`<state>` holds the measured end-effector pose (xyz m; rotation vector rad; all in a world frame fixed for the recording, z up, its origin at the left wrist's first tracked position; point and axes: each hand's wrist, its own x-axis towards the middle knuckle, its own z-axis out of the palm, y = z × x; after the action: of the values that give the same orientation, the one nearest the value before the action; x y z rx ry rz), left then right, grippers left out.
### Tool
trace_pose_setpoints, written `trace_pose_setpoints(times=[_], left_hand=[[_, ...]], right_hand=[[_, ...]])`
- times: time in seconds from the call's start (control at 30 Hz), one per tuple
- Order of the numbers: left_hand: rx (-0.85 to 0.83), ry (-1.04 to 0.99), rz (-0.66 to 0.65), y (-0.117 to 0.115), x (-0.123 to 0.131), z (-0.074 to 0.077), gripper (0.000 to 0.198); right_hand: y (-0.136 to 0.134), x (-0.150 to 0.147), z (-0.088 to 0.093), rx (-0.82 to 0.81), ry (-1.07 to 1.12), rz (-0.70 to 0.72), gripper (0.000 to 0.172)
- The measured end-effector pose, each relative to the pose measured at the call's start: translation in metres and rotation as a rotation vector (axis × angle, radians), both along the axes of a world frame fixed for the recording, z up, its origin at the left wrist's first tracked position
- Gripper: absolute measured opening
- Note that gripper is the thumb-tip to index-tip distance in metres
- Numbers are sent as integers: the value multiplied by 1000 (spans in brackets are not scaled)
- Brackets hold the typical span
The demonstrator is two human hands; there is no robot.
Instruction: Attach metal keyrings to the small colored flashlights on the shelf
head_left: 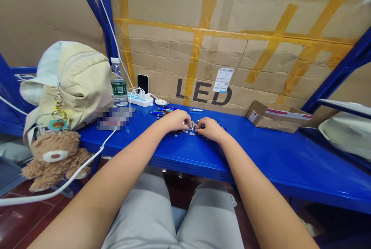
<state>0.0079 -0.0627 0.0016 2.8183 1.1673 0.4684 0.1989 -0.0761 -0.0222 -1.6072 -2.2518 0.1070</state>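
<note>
Both my hands rest on the blue shelf (261, 156) over a small pile of silvery metal parts (190, 128). My left hand (177, 120) has its fingers curled down onto the left side of the pile. My right hand (209, 128) is closed in a pinch at the pile's right side; what it pinches is too small to name. Several coloured pens (162, 111) lie just behind my left hand, and a small silver piece (196, 110) lies behind the pile.
A cream backpack (69, 86) with a teddy-bear charm (55, 159) sits at the left, beside a water bottle (118, 83) and a white power strip (140, 98) with cables. A flat cardboard box (278, 116) lies at the right. A taped cardboard sheet marked LED (232, 44) backs the shelf.
</note>
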Motion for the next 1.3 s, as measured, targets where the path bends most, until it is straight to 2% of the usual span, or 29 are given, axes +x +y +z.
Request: trace_pose_setpoints(times=[0.13, 0.37, 0.5, 0.63, 0.83, 1.0, 1.17, 1.3], left_hand=[[29, 41, 81, 9, -3, -2, 17], [-86, -27, 2, 10, 4, -8, 23], [-108, -15, -13, 9, 9, -8, 15], [-137, -12, 4, 10, 5, -7, 14], [-250, -77, -53, 9, -2, -6, 17], [-222, -16, -56, 14, -2, -7, 17], [-145, -27, 17, 18, 0, -8, 16], [-137, -19, 10, 24, 3, -12, 17]], right_hand=[[0, -1, -1, -5, 10, -7, 9], [2, 1, -1, 15, -16, -8, 12], [4, 2, -1, 13, -33, -8, 10], [5, 2, -2, 8, -23, -2, 11], [6, 1, -3, 2, -6, 23, 13], [7, 0, -1, -29, 2, 32, 11], [5, 0, 0, -51, 46, 58, 9], [3, 0, 1, -36, 64, 124, 8]])
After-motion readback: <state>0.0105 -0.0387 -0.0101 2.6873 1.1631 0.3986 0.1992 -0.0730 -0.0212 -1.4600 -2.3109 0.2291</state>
